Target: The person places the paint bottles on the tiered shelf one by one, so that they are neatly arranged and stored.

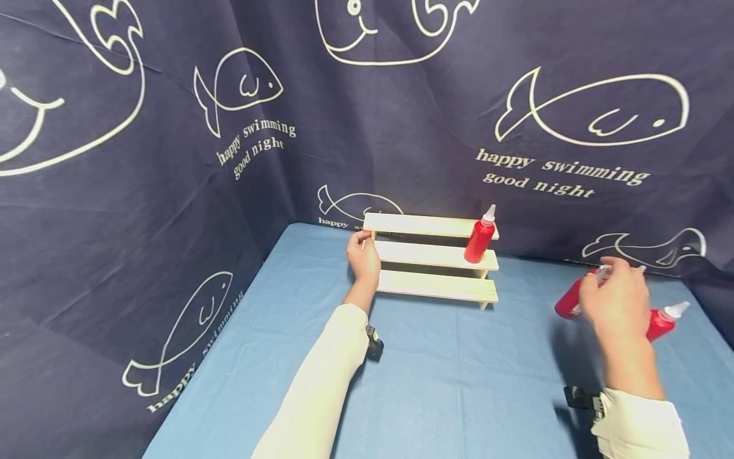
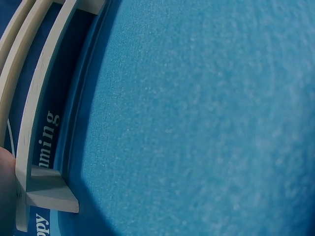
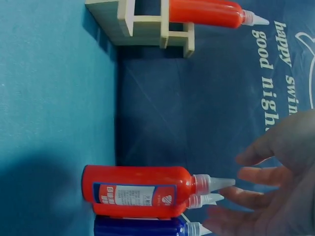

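A three-step wooden rack (image 1: 424, 255) stands near the back of the table, with one red squeeze bottle (image 1: 477, 243) upright on its middle step at the right end. My left hand (image 1: 364, 258) grips the rack's left end, fingers bent by the upper support; only a sliver of that hand shows in the left wrist view. At the right, my right hand (image 1: 616, 303) hovers by a group of bottles, its fingers parted and loosely bent around no bottle. Closest to those fingers is a labelled red bottle (image 3: 140, 189) with a white nozzle, overlapping another red one. A blue bottle (image 3: 140, 227) stands beside them.
Blue cloth (image 1: 413, 382) covers the table. Dark curtains (image 1: 401, 127) printed with white fish rise behind it and along the left. Another red bottle (image 1: 661, 324) stands to the right of my right hand.
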The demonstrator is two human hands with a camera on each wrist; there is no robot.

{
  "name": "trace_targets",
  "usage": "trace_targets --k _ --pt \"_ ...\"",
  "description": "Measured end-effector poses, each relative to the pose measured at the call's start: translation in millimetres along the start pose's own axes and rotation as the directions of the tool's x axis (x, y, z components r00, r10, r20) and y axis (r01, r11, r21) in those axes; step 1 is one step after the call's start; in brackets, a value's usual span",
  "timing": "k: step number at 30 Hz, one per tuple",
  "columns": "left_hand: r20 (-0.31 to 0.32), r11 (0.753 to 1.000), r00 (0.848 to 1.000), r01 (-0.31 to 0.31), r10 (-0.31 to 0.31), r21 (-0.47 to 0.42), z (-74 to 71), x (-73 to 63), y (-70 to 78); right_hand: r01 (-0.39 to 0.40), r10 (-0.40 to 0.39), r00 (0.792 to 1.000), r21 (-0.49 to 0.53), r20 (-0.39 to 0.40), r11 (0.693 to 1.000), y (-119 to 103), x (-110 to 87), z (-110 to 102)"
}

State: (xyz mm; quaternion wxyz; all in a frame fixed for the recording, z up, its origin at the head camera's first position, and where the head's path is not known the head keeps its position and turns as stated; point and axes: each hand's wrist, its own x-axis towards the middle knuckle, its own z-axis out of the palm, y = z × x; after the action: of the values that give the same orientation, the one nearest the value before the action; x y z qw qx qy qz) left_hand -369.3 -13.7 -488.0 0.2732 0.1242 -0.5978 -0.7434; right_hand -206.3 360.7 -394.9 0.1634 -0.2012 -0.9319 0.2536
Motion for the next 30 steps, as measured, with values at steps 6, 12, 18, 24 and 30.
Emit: trace_targets --k 6,12,18,24,30 --pt "0.005 1.000 1.000 0.003 -0.003 0.013 -2.6 1.1 -1.3 0.015 -0.015 0.998 -0.004 0.065 1.000 6.3 5.4 -5.2" --pt "-0.012 1.000 1.000 -0.003 0.003 0.006 -3.7 2.2 -2.0 0.019 -0.017 0.992 -0.012 0.124 1.000 14.2 9.0 -2.9" --pt "0.015 1.000 1.000 0.003 -0.003 0.018 -2.8 1.5 -4.0 0.004 0.002 0.986 -0.040 0.169 0.999 22.8 14.5 -2.1" --pt "0.007 1.000 1.000 -0.008 0.008 -0.008 -1.4 0.4 -2.3 0.024 -0.013 0.986 -0.063 0.164 0.998 26.2 18.2 -0.8" --pt "0.018 1.000 1.000 0.014 -0.013 -0.014 -1.6 -0.6 -1.2 0.036 -0.027 0.991 -0.063 0.127 0.997 29.7 15.8 4.9"
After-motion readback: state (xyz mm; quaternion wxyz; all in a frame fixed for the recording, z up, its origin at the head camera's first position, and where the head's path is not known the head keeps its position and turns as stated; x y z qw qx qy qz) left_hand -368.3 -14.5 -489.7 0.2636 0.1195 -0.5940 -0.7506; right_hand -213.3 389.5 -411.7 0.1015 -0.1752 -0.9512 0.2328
